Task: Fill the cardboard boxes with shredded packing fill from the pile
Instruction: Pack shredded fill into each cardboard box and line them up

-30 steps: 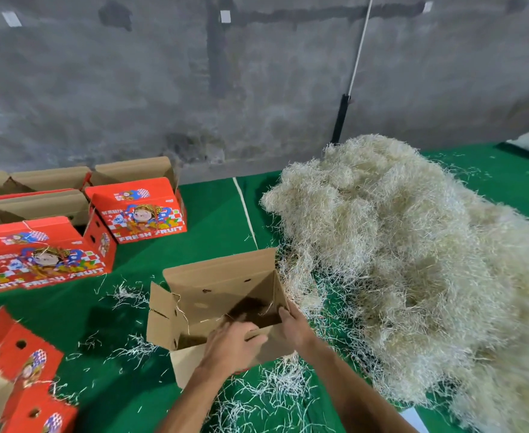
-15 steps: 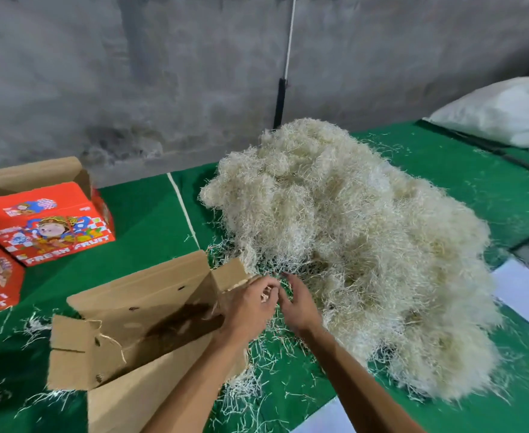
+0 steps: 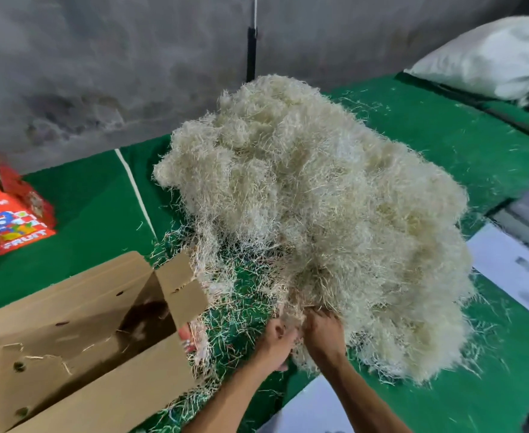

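Head view, pile: the shredded packing fill is heaped at the centre and right of the frame on the green table; the mound is large and barely diminished, so far as can be judged.

Head view, open box: a plain cardboard box is seen at the lower left, flaps up, just beside the near-left edge of the pile. Only a few stray strands are visible inside; it is judged practically unfilled.

Head view, left hand: the left hand is curled into the near edge of the fill at lower centre, and a tuft is gripped in it.

Head view, right hand: the right hand is pushed into the pile right beside the left, fingers buried in strands. A clump appears to be clutched, though the fingertips are hidden.

Head view, other boxes: a red printed fruit box is caught at the left edge, blurred; whether it is filled cannot be told.

Head view, surroundings: loose strands are scattered between box and pile; a white sack lies at the upper right.

Done so far: a box is opened and placed within reach, and a handful is being gathered.

Left to do: the handful is yet to be carried over and dropped in, and many more appear needed before this box is full.
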Demonstrator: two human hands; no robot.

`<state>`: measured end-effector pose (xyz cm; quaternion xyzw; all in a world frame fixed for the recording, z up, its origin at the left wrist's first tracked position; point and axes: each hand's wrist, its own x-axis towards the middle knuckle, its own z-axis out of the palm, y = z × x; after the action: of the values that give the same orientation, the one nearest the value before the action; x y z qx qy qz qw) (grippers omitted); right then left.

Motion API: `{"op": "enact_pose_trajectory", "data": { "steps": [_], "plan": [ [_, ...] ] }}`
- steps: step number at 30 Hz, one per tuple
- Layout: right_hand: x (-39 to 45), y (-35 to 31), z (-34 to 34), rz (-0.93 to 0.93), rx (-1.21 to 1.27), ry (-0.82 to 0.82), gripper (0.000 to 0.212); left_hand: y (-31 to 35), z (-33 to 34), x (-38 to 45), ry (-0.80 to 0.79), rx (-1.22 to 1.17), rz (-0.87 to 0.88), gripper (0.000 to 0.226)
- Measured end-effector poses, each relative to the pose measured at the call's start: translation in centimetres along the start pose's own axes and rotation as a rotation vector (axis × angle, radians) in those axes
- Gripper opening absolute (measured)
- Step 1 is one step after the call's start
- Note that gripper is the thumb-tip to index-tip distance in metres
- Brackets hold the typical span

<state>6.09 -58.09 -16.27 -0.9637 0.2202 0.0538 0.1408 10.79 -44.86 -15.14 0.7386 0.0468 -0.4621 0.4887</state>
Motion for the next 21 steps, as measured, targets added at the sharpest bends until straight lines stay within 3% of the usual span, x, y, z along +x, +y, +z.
{"op": "enact_pose_trajectory", "data": {
  "steps": [3, 5, 8, 11, 13, 15, 19, 21],
  "plan": [
    [0.3, -2.2, -2.4, -0.014, 0.169, 0.091, 0.008, 0.1, -0.1, -0.6, 0.009, -0.239, -0.081, 0.046],
    [0.1, -4.6, -3.7, -0.026, 0.331, 0.112, 0.008, 1.3, -0.7, -1.2, -0.041, -0.466, -0.099, 0.047],
    [-0.5, -8.3, -5.4, -0.049, 0.544, 0.105, 0.038, 3.9, -2.9, -3.1, -0.037, -0.591, 0.027, 0.071],
    [-1.3, -11.0, -7.6, -0.142, 0.683, 0.071, 0.064, 6.8, -6.5, -5.5, 0.188, -0.484, 0.169, 0.064],
    [-1.5, -12.4, -8.8, -0.249, 0.764, 0.084, 0.067, 8.1, -9.0, -6.9, 0.325, -0.426, 0.186, 0.064],
    [-1.4, -13.6, -9.8, -0.331, 0.722, 0.188, 0.063, 9.0, -11.5, -8.7, 0.382, -0.41, 0.237, 0.062],
    [-0.8, -15.2, -9.6, -0.401, 0.527, 0.205, 0.091, 12.0, -15.5, -13.0, 0.342, -0.68, 0.322, 0.06],
    [-0.5, -16.0, -9.0, -0.423, 0.426, 0.229, 0.096, 13.0, -17.1, -15.1, 0.323, -0.701, 0.382, 0.057]
  ]
}}
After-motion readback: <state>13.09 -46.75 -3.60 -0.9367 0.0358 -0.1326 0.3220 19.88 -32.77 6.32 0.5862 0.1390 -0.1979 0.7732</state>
